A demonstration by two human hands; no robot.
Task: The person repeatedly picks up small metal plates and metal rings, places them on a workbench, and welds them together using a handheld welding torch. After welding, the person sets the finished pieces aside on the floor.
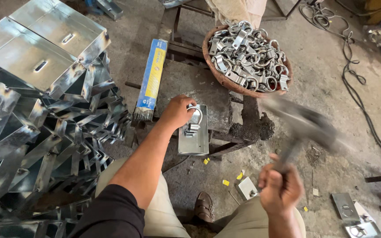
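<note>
The stiff, light steel clamp [194, 119] is pinned on the flat plate [193, 132] by the left hand [177, 111]; the right hand [280, 187] is closed on a heavy hammer [303, 125].

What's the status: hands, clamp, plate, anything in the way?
Left hand pins clamp on plate. Right hand grips hammer, raised, blurred. Nothing between hammer and clamp; basket behind.

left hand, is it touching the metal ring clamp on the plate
Touching: the head view shows the left hand gripping the ring clamp on the flat plate.
</note>
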